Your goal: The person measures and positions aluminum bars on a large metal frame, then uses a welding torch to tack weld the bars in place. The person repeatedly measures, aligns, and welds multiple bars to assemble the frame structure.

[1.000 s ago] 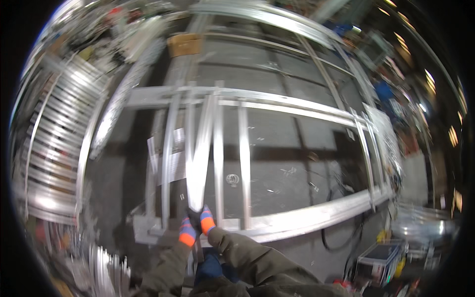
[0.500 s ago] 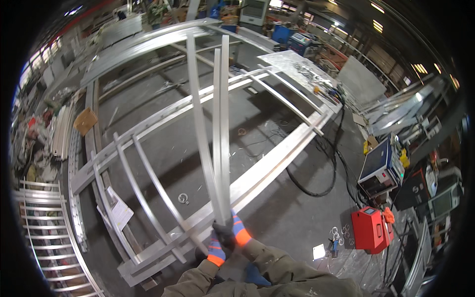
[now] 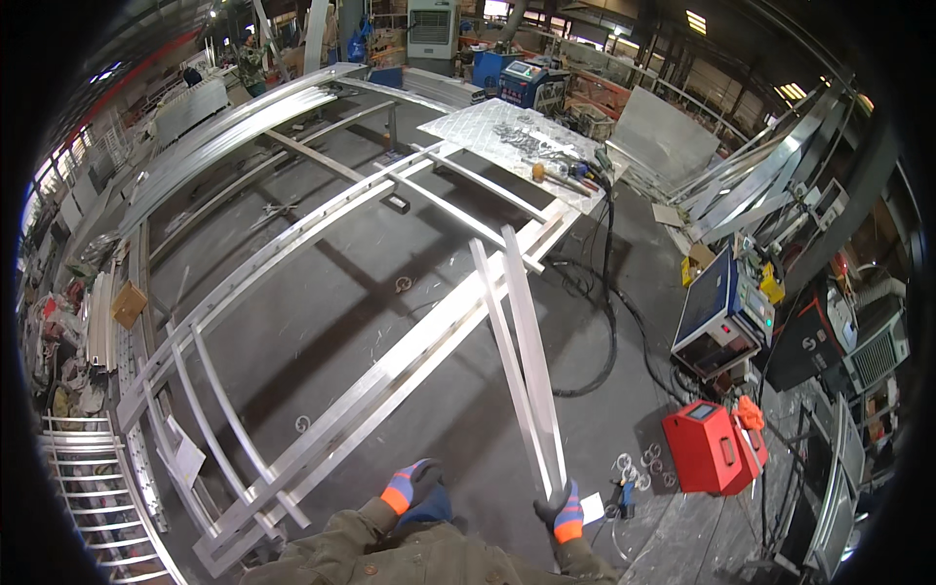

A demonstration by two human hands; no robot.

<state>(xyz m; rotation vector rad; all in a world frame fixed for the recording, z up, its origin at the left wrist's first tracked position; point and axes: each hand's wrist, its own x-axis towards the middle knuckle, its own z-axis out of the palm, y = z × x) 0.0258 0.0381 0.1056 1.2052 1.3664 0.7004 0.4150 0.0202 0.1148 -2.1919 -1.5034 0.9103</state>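
At the lower middle, my right hand (image 3: 559, 509), in a blue and orange glove with a dark palm, is closed around the lower ends of long silver metal bars (image 3: 531, 361). At least two bars show, spread slightly at their upper ends. They slant up and left across the near rail (image 3: 419, 351) of a large metal frame; whether they touch it I cannot tell. My left hand (image 3: 414, 485), gloved alike, is apart from the bars in front of my body, fingers loosely bent and nothing seen in them. Crossbars (image 3: 458, 205) lie over the frame's right end, curved bars (image 3: 224, 409) over its left.
A sheet-topped table (image 3: 487, 122) with tools adjoins the frame's far right corner. Black cables (image 3: 609, 292) run down to the floor. To the right stand a red machine (image 3: 707, 448) and a blue-and-white box unit (image 3: 721, 317). A ladder-like metal rack (image 3: 107, 497) lies at left.
My left hand has let go of the bars and drawn away to the left. With the bars, my right hand has moved right, and their upper ends have come lower. The view has shifted.
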